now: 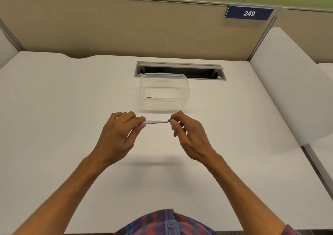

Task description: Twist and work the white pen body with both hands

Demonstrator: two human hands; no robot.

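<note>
pen [156, 121] count: one, white barrel with small printed text and a blue end, held level above the desk [54, 108] just in front of the clear container [164, 91]. left hand [119, 135] has its grip pinched on the left end, thumb and fingertips curled round the barrel. right hand [189, 135] has its grip pinched on the blue end, thumb under and fingers on top. both grips are narrow and loaded, nothing slack.

why it sits like this, my read: two-point pinch at opposite ends keeps the barrel horizontal and lets either end be pulled or twisted against the other. print faces up toward the camera. pen is off the surface, a soft shadow lies on the desk below the wrists.

container: one, transparent plastic, rectangular with rounded corners, lid not seen. it stands centred beyond the hands, apart from them, open side up so it is reachable from above. a thin dark item lies inside at the left; too small to identify.

other counts: one cable slot [180, 70] in the desk behind the container, flap open. one blue number plate [249, 13] reading 249 on the partition. two hands, two bare forearms, one checked shirt [162, 224] at the bottom edge.
</note>
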